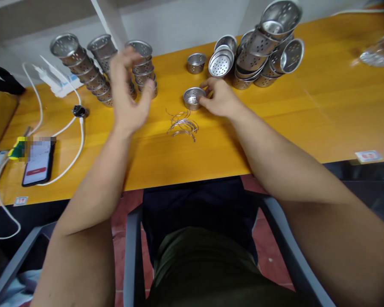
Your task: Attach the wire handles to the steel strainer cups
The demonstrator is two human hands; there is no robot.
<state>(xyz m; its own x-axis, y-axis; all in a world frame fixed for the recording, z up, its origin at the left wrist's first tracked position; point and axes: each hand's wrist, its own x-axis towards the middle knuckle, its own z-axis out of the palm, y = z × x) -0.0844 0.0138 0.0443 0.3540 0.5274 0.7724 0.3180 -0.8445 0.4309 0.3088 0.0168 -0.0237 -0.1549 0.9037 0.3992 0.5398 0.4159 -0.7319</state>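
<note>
My right hand (220,97) has its thumb and fingers on the right rim of a small perforated metal cup (192,101), which stands upright on the wooden table. Fingers apart, my left hand (129,96) is raised in front of a stack of similar cups (144,72) and holds nothing; it partly hides another stack (103,47). Several thin curved metal wires (184,124) lie in a loose pile just in front of the gripped cup. Behind that cup stands another single cup (196,63).
A tall leaning cup stack (83,68) stands at the left. Jumbled cups (252,49) are heaped at the back right. A phone (40,160), white cables, a power strip (59,87) and a yellow-green handle (16,148) occupy the left. A clear plastic bag (380,51) lies far right.
</note>
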